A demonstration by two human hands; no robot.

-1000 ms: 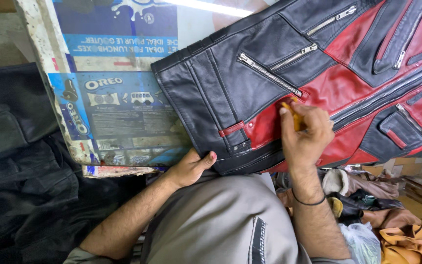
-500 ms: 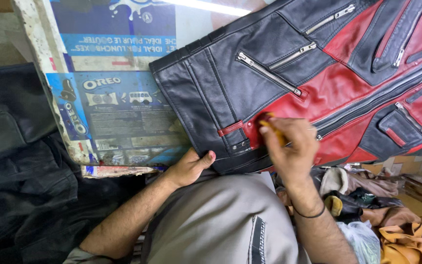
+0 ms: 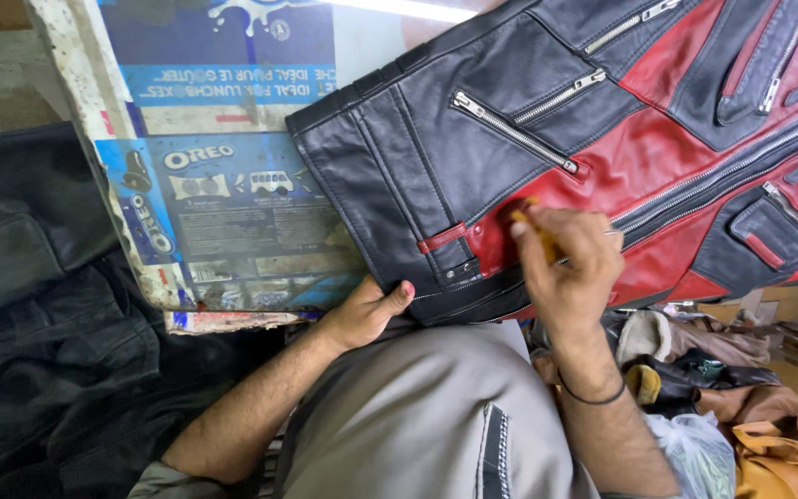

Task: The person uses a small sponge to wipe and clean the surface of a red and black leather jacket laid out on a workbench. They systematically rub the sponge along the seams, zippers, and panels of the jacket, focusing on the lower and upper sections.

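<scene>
A desk (image 3: 233, 231) covered with printed blue packaging cardboard carries a black-and-red leather jacket (image 3: 510, 120), which lies across its right half with the hem at the near edge and its long axis running away up to the far right. Over the last second the right hand (image 3: 570, 263), fingers closed on a small yellow pad (image 3: 538, 231), slid left along the red panel and has come partway back, a rubbing stroke. The left hand (image 3: 367, 310) still pinches the hem's near corner.
</scene>
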